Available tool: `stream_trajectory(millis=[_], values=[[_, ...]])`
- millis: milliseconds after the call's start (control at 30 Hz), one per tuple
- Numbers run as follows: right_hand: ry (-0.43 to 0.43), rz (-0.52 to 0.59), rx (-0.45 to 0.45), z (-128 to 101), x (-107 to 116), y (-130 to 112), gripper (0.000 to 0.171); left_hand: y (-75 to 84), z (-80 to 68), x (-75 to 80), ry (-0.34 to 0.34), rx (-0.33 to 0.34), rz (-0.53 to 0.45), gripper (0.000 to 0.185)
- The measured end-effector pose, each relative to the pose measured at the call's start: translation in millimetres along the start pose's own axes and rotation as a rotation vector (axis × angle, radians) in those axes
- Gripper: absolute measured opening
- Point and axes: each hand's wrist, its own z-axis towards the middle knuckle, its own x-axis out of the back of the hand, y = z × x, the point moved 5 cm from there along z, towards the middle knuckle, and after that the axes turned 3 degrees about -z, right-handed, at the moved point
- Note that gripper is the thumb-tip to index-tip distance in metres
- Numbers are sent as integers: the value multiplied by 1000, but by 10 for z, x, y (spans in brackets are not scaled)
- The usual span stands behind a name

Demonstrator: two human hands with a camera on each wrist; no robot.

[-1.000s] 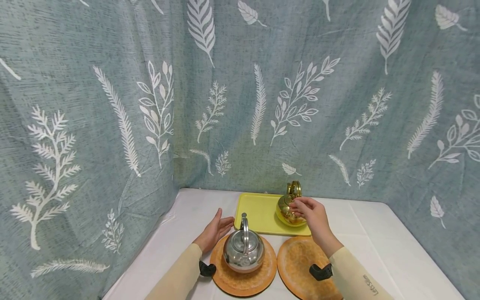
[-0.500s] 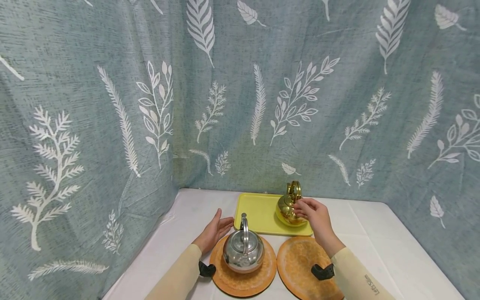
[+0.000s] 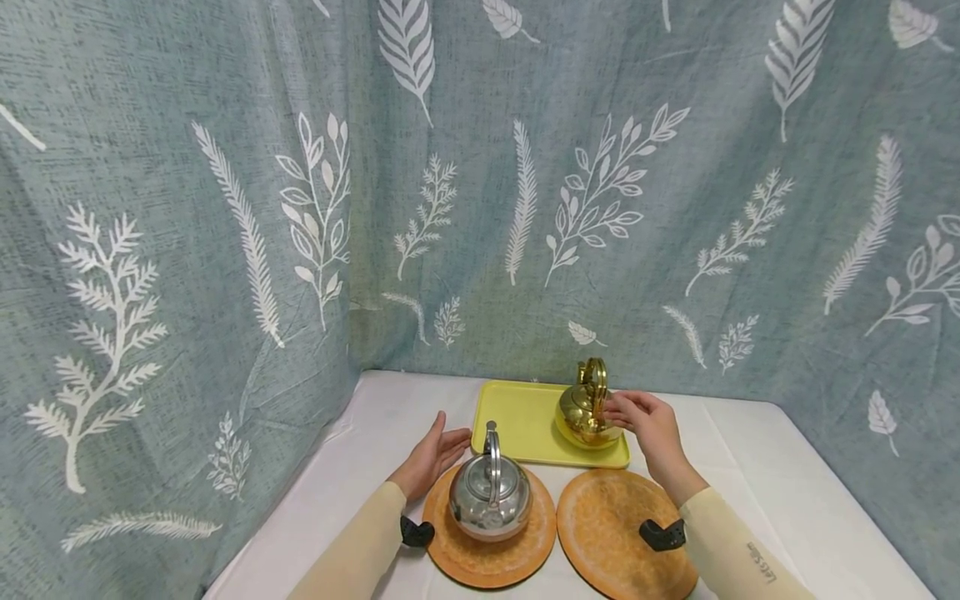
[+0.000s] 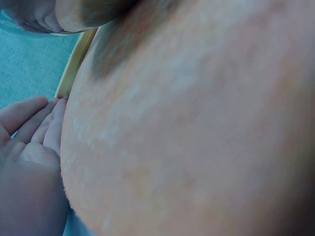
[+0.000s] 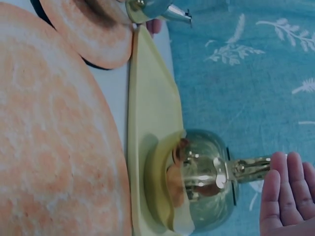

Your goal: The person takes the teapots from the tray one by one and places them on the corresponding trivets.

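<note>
Gold kettle [image 3: 576,423] upright, spout [image 3: 581,373] toward back curtain [image 3: 480,208].

Both sleeves [image 3: 352,546] are cream, with black wrist devices [image 3: 662,535] and dark right-sleeve lettering [image 3: 761,562], perhaps "LetsSlim".

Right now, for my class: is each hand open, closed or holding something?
Left hand: open, holding nothing, beside the silver kettle.
Right hand: open, holding nothing, close to the gold kettle; whether it touches cannot be told.

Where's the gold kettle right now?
In the head view, the gold kettle stands on the right end of the yellow tray, close beside the person's right hand.
</note>
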Motion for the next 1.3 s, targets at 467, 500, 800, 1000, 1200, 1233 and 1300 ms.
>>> stream_trajectory(millis=[467, 500, 800, 1000, 1200, 1233, 1300], values=[[15, -15, -24, 105, 147, 138, 41, -32, -26, 10, 24, 7, -3, 121], [15, -15, -28, 112, 153, 143, 41, -38, -28, 11, 22, 6, 1, 123], [27, -42, -44, 165, 214, 158, 40, -46, -14, 11, 21, 9, 4, 116], [32, -35, -58, 203, 254, 190, 40, -21, -7, -10, 18, 5, -5, 111], [27, -50, -58, 218, 254, 164, 40, -8, -7, -12, 17, -1, 8, 112], [28, -51, -56, 222, 253, 151, 40, -5, -9, -11, 19, -2, 12, 113], [29, -51, -51, 231, 250, 123, 40, -1, -13, -10, 23, 0, 14, 115]])
